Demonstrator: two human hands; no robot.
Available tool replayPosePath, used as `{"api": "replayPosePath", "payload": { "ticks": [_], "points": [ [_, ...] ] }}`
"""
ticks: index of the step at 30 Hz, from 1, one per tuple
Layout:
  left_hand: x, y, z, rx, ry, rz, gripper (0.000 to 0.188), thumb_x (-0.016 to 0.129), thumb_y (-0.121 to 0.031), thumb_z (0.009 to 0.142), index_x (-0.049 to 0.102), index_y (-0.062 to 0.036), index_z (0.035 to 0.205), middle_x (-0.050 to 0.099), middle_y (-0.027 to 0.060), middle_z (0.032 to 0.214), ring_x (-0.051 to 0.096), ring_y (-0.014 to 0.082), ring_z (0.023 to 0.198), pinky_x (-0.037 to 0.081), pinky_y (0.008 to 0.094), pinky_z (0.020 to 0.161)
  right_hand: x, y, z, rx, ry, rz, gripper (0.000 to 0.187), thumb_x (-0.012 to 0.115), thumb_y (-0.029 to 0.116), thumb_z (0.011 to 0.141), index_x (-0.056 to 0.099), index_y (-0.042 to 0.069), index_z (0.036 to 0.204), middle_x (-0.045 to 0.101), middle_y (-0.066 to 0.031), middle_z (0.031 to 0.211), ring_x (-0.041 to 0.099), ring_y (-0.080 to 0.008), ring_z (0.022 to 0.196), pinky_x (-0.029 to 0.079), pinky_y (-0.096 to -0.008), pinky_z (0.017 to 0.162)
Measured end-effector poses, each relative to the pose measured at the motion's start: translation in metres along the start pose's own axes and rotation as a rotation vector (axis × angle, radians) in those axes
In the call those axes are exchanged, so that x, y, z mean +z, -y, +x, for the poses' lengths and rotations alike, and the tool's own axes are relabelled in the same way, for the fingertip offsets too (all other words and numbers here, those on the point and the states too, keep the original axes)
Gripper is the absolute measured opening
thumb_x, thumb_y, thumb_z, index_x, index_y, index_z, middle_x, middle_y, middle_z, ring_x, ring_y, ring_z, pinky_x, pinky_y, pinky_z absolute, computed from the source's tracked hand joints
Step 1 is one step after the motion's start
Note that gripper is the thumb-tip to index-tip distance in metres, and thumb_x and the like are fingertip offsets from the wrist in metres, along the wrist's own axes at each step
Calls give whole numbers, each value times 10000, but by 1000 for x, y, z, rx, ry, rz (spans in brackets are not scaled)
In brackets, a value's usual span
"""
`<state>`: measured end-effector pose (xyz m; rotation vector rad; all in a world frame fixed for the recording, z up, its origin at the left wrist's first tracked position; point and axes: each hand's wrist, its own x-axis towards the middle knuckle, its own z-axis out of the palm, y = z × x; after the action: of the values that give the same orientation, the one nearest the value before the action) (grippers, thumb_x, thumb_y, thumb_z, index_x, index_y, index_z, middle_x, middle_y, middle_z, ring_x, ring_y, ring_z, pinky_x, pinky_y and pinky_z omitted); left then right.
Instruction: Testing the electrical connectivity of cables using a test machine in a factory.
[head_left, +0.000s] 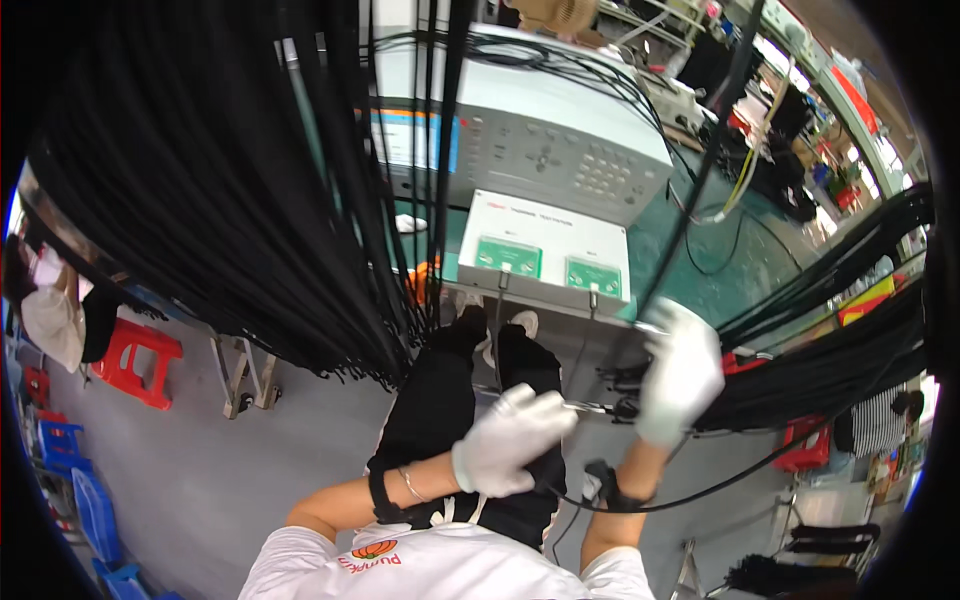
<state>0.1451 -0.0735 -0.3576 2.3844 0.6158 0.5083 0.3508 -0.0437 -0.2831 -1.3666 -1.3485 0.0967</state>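
My left hand (512, 440), in a white glove, is in front of my lap with its fingers drawn together. A black cable (700, 503) comes out from under its palm and loops to the right. Just past its fingertips is a silver metal end (592, 407). My right hand (682, 378), also gloved in white, is raised beside a thick bundle of black cables (830, 365) and smeared by motion; its grip cannot be made out. Beyond both hands is a white test box (545, 225) with two green panels, each with a cable plugged in.
A grey instrument (560, 165) with a screen and keypad stands behind the box on a green bench (690, 255). A large curtain of black cables (220, 200) hangs at the left. Red stools (140, 362) and blue stools (95, 510) stand on the grey floor. People sit at both sides.
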Motion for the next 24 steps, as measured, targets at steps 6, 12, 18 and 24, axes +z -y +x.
{"api": "replayPosePath", "payload": {
  "ticks": [6, 12, 18, 24],
  "points": [
    [57, 12, 41, 197, -150, 218, 818, 723, -326, 733, 409, 45, 1391, 487, 187, 1384, 376, 350, 1390, 242, 508, 1160, -50, 78, -35, -381, 677, 51, 387, 478, 75, 966, 467, -37, 1336, 538, -145, 1282, 518, -222, 1156, 416, -349, 967],
    [50, 17, 62, 284, -277, 49, 728, 676, -143, 753, 393, 91, 1381, 480, 250, 1350, 421, 399, 1326, 283, 479, 1157, -31, 69, 23, -204, -476, -225, 539, 540, 60, 962, 360, -34, 1462, 413, -171, 1491, 418, -260, 1361, 335, -392, 1118],
    [5, 11, 23, 401, -568, 77, 570, 619, -22, 744, 485, 61, 1293, 530, 228, 1244, 521, 404, 1156, 418, 476, 1031, 45, 132, 51, -309, -10, 254, 298, 629, 72, 914, 634, -17, 1198, 692, -120, 1092, 651, -190, 999, 474, -297, 929],
    [-63, -12, -34, 297, -812, 333, 478, 609, 18, 713, 561, 80, 1185, 586, 228, 1134, 584, 416, 1018, 481, 485, 925, 131, 175, 119, -357, -3, 472, 296, 643, 216, 938, 690, -30, 1096, 723, -169, 984, 693, -232, 858, 521, -313, 809]
  ]
}}
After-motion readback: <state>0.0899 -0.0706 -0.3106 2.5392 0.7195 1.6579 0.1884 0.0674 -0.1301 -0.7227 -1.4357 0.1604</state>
